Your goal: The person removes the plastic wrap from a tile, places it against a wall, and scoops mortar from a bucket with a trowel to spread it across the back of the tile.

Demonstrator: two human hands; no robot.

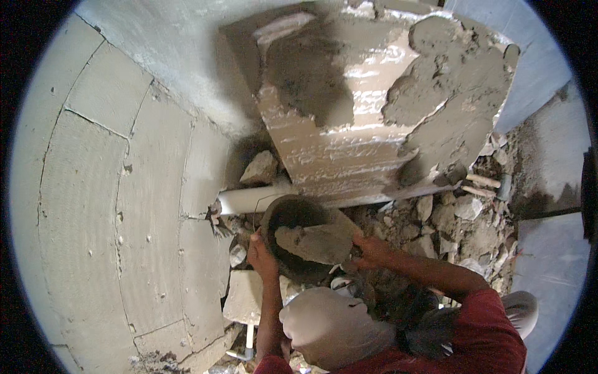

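Note:
A dark round bucket [274,215] stands in front of me, tilted, with its wire handle hanging on the left side. My left hand [264,254] is closed on its left rim. From the right, my right hand [369,249] is closed around the grip of a trowel, whose handle is mostly hidden by my fingers. The broad trowel blade [330,244] reaches into the bucket, grey and coated with mortar. A lump of grey mortar [288,238] lies by the blade's left end. My knee in light trousers is just below the bucket.
Beyond the bucket lies a large brown tile [336,149] with thick mortar patches [458,93]. A white pipe [249,199] runs below it. Broken rubble [467,209] and a hammer [503,187] are at right. A white-handled tool [250,340] lies lower left, near the block wall [87,187].

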